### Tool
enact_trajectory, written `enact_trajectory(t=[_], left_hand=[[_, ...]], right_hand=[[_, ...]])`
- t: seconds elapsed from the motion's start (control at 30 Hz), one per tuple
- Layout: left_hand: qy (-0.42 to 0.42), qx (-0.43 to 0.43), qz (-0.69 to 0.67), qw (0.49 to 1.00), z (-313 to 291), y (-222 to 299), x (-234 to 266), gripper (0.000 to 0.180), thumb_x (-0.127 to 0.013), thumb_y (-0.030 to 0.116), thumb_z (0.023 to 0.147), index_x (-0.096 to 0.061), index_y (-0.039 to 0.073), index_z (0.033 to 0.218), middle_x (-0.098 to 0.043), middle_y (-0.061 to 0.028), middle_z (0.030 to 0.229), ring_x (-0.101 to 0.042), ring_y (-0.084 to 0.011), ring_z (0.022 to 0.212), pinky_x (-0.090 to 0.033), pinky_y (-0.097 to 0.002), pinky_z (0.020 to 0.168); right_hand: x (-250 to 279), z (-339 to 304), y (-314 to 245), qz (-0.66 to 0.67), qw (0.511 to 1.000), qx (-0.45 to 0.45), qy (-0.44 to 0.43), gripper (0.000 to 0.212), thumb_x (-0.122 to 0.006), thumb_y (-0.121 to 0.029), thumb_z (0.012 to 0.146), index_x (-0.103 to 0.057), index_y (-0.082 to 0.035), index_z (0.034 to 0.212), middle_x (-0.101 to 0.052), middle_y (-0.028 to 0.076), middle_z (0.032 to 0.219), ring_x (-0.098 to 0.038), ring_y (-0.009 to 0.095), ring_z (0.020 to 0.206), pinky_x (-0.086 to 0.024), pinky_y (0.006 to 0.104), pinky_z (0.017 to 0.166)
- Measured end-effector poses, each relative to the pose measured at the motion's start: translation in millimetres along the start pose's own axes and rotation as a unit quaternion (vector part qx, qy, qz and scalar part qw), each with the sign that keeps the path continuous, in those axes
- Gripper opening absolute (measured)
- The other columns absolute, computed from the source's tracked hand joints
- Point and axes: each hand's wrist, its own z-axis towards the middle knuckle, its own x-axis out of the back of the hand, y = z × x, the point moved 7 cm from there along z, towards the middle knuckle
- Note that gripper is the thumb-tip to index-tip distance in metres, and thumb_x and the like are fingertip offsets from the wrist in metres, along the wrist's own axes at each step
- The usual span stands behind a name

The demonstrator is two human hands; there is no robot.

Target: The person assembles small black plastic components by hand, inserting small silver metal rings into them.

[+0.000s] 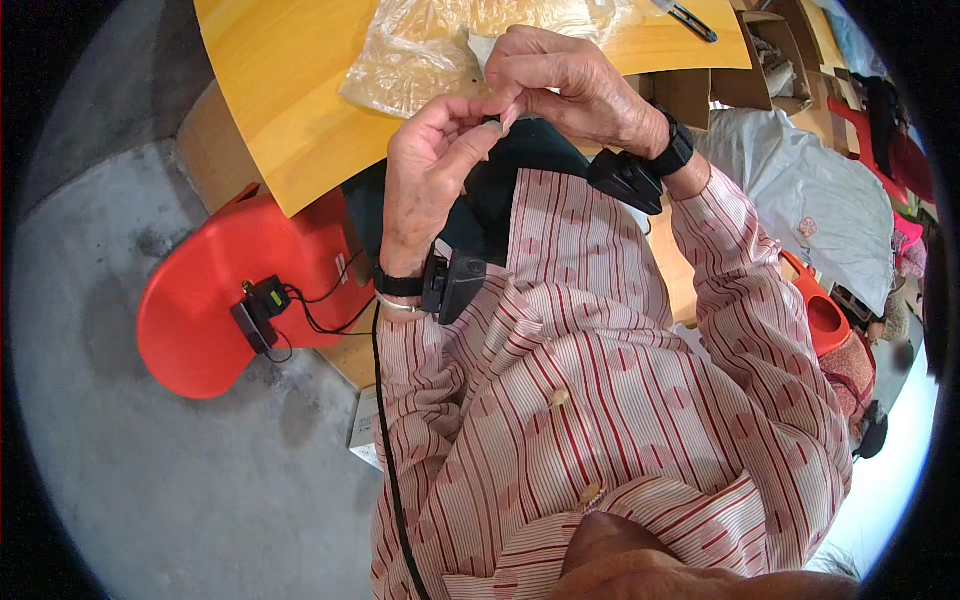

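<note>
The fingers [505,108] of both hands met just above the near edge of the table, pinched together on something small and pale that was mostly hidden between the tips; what it was could not be made out. The left hand [430,170] rose from below with thumb and forefinger closed toward the meeting point. The right hand [565,85] came in from the upper right, its fingers curled shut over the same spot, knuckles uppermost. The pinched thing lay right at the fingertips of both hands, neither clearly nearer, and too little of it showed to tell its long axis.

Just beyond the fingers a crumpled clear plastic bag [440,50] with yellowish contents lay on the yellow wooden table [290,90]. Directly under the fingers, toward the body, a dark cloth [520,170] rested on the lap. Each wrist carried a black strap-on device [455,285]; the right one sat beside the striped pink sleeve [740,290].

Farther left of the fingers a red plastic seat [200,310] stood on the grey concrete floor [150,480], bearing a small black box with wires [260,310]. Far to the upper right of the fingers, black-handled scissors [690,20] were cut off by the picture's edge. A white plastic sack [810,190] lay well to the right.
</note>
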Motion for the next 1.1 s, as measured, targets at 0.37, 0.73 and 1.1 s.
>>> enact_trajectory(t=[0.37,0.73,1.1], left_hand=[[-0.004,-0.037,0.059,0.998,-4,1,1,0.016,-0.060,0.000,0.083,-0.058,-0.003,0.100,-0.062,-0.0048,0.089,-0.055,-0.0071,0.077,-0.043,-0.0196,0.071],[0.004,-0.029,0.067,0.997,-4,-7,10,0.016,-0.058,-0.001,0.084,-0.057,-0.002,0.099,-0.063,-0.0069,0.088,-0.055,-0.0081,0.075,-0.043,-0.0203,0.068],[0.013,-0.045,0.060,0.997,-4,-2,15,0.015,-0.058,-0.003,0.083,-0.057,-0.002,0.098,-0.064,-0.0077,0.088,-0.056,-0.0085,0.075,-0.043,-0.0200,0.068]], right_hand=[[-5,1,0,0.061,0.996,0.001,-0.061,0.013,-0.067,0.000,0.071,-0.058,-0.003,0.081,-0.054,0.004,0.077,-0.055,0.020,0.080,-0.047,0.0298,0.070],[-5,0,13,0.067,0.988,-0.113,-0.082,0.015,-0.067,-0.010,0.078,-0.063,-0.005,0.091,-0.058,0.003,0.078,-0.057,0.015,0.076,-0.045,0.0265,0.068],[20,25,27,-0.233,0.967,-0.106,-0.004,0.019,-0.063,-0.020,0.080,-0.057,-0.004,0.088,-0.056,0.012,0.083,-0.053,0.028,0.081,-0.043,0.0363,0.070]])
